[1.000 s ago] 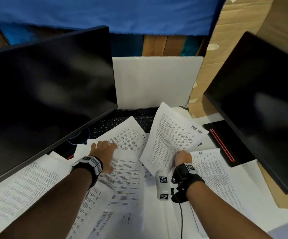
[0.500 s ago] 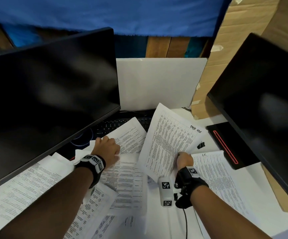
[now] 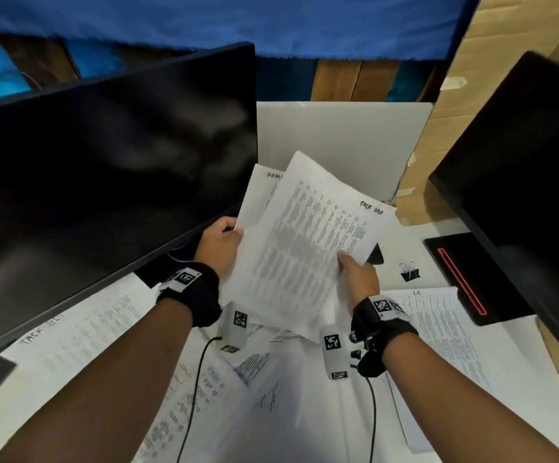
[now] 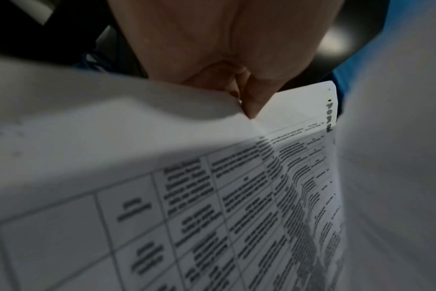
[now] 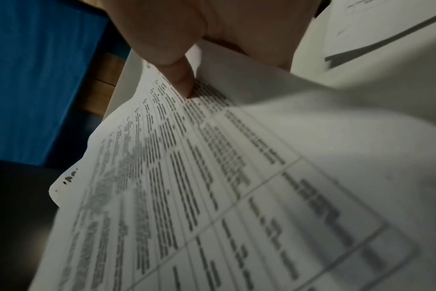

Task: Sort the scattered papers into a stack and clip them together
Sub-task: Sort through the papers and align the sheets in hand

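Observation:
Two printed sheets are raised above the desk, overlapping at an angle. My left hand (image 3: 222,240) pinches the left edge of the rear sheet (image 3: 257,195), thumb on its printed face (image 4: 251,196). My right hand (image 3: 355,272) pinches the right edge of the front sheet (image 3: 308,235), its thumb pressed on the text (image 5: 177,177). More printed papers lie scattered on the desk: one at the left (image 3: 81,332), several under my forearms (image 3: 254,389), one at the right (image 3: 438,329). A black binder clip (image 3: 409,272) lies on the desk right of my right hand.
A dark monitor (image 3: 104,168) fills the left and another (image 3: 532,182) the right. A black device with a red stripe (image 3: 465,279) sits under the right one. A white board (image 3: 341,142) and cardboard (image 3: 438,145) stand behind. Cables hang from both wrists.
My left hand has taken a sheet off the desk and lifted it. My right hand has raised its sheet too, and the two sheets have come together in front of me.

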Action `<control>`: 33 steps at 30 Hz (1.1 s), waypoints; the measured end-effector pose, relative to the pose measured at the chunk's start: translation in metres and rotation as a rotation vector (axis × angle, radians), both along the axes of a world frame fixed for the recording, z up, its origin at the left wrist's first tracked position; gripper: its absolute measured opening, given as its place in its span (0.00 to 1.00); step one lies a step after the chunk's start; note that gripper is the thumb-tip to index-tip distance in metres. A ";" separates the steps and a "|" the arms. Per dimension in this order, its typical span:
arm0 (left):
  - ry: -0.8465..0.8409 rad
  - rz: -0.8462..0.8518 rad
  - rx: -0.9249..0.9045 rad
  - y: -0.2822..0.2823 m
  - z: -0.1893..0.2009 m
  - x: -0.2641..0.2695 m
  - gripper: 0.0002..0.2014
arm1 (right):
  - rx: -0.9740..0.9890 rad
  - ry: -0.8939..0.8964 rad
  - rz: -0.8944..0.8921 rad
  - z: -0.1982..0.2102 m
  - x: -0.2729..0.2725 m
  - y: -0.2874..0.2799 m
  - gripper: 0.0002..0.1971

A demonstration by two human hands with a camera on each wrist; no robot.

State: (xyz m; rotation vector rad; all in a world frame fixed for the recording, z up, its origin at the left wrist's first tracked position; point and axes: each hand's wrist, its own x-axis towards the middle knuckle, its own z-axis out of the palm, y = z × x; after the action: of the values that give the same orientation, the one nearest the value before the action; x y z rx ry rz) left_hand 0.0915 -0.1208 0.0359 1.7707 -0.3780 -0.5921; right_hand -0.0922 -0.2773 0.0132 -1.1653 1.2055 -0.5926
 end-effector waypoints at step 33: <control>0.271 0.737 -0.127 0.188 -0.064 -0.064 0.07 | 0.012 0.284 0.995 0.013 0.058 0.109 0.04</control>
State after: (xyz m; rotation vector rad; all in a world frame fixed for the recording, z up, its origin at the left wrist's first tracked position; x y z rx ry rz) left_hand 0.0279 0.0669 -0.0280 1.5345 0.4095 -0.2576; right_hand -0.0341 -0.1685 0.0259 -1.6768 0.7010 0.3405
